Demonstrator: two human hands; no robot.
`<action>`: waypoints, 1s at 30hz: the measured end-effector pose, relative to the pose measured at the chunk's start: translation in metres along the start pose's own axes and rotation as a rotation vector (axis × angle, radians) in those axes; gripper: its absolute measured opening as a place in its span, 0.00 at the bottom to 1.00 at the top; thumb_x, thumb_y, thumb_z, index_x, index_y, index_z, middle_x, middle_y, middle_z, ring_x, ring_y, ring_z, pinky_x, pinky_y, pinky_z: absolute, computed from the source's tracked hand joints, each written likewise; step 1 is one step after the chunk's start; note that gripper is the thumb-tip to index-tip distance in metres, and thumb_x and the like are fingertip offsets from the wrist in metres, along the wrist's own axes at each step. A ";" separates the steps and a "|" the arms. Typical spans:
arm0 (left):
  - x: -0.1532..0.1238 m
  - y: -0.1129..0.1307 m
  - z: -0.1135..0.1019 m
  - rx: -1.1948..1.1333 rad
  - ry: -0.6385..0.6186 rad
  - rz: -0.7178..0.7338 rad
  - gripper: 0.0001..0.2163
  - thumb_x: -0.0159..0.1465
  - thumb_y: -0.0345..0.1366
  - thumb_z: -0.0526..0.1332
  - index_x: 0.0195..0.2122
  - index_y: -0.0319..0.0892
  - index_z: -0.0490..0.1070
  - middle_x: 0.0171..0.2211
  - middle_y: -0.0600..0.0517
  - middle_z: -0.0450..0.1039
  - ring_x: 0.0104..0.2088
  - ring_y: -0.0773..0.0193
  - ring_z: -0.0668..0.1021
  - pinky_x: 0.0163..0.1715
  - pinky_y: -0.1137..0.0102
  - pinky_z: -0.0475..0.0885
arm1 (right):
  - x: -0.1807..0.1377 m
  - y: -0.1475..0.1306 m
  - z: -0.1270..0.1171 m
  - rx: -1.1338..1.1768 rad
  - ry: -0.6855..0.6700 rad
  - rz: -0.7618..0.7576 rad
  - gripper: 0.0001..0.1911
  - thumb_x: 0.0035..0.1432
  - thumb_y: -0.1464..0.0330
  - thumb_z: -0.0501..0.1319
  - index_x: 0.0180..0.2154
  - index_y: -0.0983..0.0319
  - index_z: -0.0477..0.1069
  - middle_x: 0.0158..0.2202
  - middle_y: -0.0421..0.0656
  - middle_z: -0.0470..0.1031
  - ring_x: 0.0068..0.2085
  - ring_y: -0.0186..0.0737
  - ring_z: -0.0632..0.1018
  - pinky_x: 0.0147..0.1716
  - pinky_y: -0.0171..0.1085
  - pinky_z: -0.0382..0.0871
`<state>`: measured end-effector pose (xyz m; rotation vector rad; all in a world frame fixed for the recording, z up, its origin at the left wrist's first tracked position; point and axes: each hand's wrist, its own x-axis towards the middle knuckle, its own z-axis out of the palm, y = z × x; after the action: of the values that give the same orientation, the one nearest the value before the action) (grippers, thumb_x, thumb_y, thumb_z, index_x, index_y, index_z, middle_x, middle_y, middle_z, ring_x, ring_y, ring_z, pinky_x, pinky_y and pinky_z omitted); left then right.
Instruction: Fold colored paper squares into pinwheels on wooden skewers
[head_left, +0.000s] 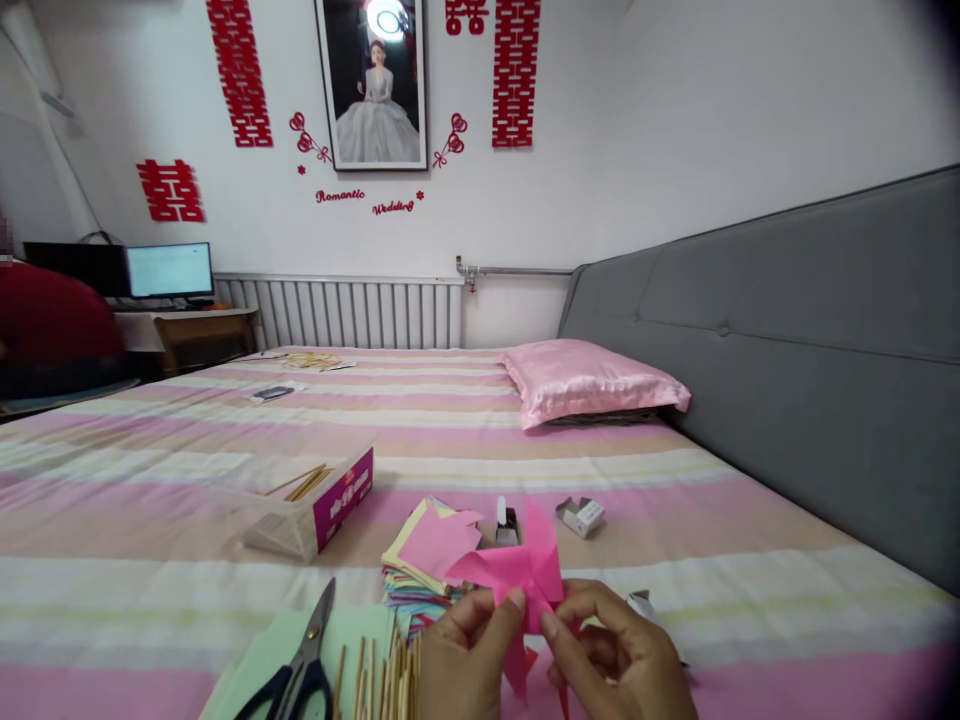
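A bright pink paper pinwheel (529,565) is held up in front of me, its blades folded in toward the middle. My left hand (469,650) pinches it near the centre from the left side. From the right, my right hand (619,650) closes thumb and fingers on the same pinwheel. Just behind my left hand lies a stack of coloured paper (431,565), with a paler pink cut piece on top. Left of that hand, several thin wooden sticks (382,680) lie together, and dark-handled scissors (304,660) rest on green paper (262,650).
A clear plastic box (289,520) with sticks inside stands on the striped bed (450,460). Small opened boxes (581,515) lie beyond my hands. A pink pillow (589,380) leans near the grey headboard (810,340). At far left, a person in red (56,320) sits by a desk.
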<state>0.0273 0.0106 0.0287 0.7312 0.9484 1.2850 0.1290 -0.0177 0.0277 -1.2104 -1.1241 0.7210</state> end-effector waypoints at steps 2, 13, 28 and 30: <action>-0.002 0.001 0.002 0.024 0.034 0.022 0.12 0.38 0.40 0.70 0.15 0.36 0.72 0.12 0.53 0.70 0.15 0.70 0.67 0.18 0.76 0.61 | 0.001 0.002 0.000 0.000 0.013 -0.005 0.16 0.45 0.58 0.62 0.19 0.62 0.63 0.30 0.45 0.74 0.14 0.30 0.71 0.12 0.29 0.62; -0.013 0.013 0.013 0.128 0.116 0.165 0.09 0.39 0.37 0.70 0.14 0.38 0.73 0.11 0.53 0.71 0.14 0.71 0.67 0.15 0.78 0.62 | 0.004 0.006 -0.005 -0.045 -0.029 -0.037 0.16 0.46 0.58 0.61 0.18 0.63 0.66 0.29 0.43 0.69 0.16 0.28 0.67 0.15 0.29 0.61; 0.000 0.017 0.000 0.180 0.134 0.166 0.11 0.43 0.40 0.68 0.20 0.38 0.70 0.15 0.56 0.68 0.19 0.68 0.68 0.20 0.77 0.62 | 0.015 -0.015 -0.036 -0.141 -0.092 0.029 0.14 0.48 0.59 0.60 0.33 0.61 0.71 0.30 0.43 0.76 0.21 0.35 0.74 0.20 0.32 0.68; 0.004 0.018 -0.003 0.181 0.125 0.152 0.11 0.45 0.40 0.67 0.20 0.38 0.69 0.16 0.57 0.68 0.20 0.69 0.68 0.21 0.77 0.62 | 0.024 -0.014 -0.056 -0.301 -0.014 0.091 0.13 0.49 0.60 0.59 0.36 0.60 0.70 0.19 0.39 0.74 0.25 0.40 0.76 0.22 0.32 0.68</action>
<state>0.0160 0.0170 0.0427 0.8845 1.1383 1.4022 0.1879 -0.0191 0.0499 -1.5202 -1.2258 0.6446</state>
